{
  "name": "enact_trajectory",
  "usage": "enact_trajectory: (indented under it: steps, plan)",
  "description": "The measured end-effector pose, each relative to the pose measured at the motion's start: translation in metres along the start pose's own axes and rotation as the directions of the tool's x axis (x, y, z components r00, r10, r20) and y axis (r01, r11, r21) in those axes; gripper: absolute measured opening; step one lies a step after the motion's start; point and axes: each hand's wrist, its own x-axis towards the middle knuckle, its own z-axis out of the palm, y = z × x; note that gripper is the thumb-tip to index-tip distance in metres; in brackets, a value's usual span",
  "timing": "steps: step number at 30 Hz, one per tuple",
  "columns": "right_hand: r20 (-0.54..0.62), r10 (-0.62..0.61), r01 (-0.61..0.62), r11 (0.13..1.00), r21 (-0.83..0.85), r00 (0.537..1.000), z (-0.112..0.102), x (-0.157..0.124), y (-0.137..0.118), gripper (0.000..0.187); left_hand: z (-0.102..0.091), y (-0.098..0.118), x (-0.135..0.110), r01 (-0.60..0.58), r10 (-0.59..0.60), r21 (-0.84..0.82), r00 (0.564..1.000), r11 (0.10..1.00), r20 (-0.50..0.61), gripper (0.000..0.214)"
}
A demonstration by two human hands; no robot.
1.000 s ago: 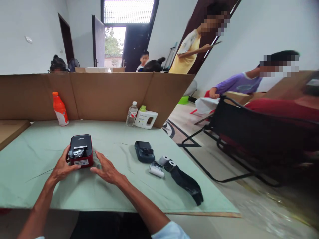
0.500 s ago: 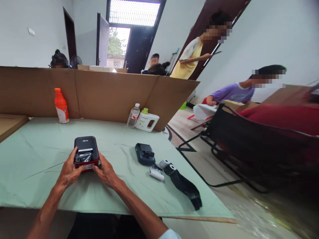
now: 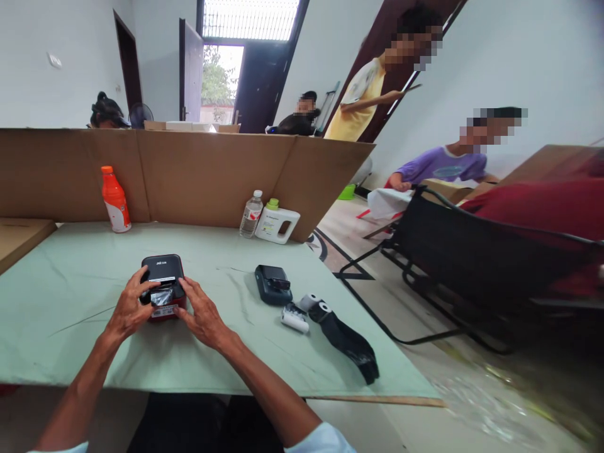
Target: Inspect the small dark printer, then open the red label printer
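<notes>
A small black and red label printer (image 3: 163,277) sits on the pale green table cover (image 3: 70,296) in front of me. My left hand (image 3: 126,311) grips its left side, thumb and forefinger curled over the top edge. My right hand (image 3: 201,314) holds the right side, fingers reaching onto the shiny slot on top. Both hands are closed on the printer.
To the right lie a dark blue-black device (image 3: 272,284), a white paper roll (image 3: 295,319) and a black wrapper with rolls (image 3: 344,336). An orange bottle (image 3: 114,200), a water bottle (image 3: 250,214) and a white jug (image 3: 277,224) stand by the cardboard wall (image 3: 202,176). A black chair (image 3: 472,258) and several people are at the right.
My hands came in from beside the printer and closed on its two sides, fingers moving up onto its top. The view shifted slightly.
</notes>
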Motion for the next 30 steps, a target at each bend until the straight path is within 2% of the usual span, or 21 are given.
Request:
enact_trajectory:
  steps: [8,16,21,30]
  plan:
    - [0.043,0.008,-0.004,0.995,-0.098,0.999,-0.006,0.007,-0.001,0.07,-0.003,-0.01,0.019,-0.018,0.018,-0.002,0.999,1.0,0.042,0.03]
    - [0.065,0.015,-0.007,0.992,-0.124,0.998,-0.01,0.011,-0.002,0.068,-0.005,-0.008,0.018,-0.01,0.01,0.0,0.998,1.0,0.057,0.028]
    - [0.08,0.016,-0.006,0.992,-0.124,0.997,-0.012,0.012,-0.004,0.069,-0.007,-0.006,0.019,-0.044,0.045,-0.009,0.997,0.999,0.066,0.031]
    - [0.069,0.006,0.0,0.996,-0.089,0.998,-0.014,0.012,-0.005,0.07,-0.011,-0.005,0.016,-0.072,0.078,-0.088,0.994,0.994,0.07,0.031]
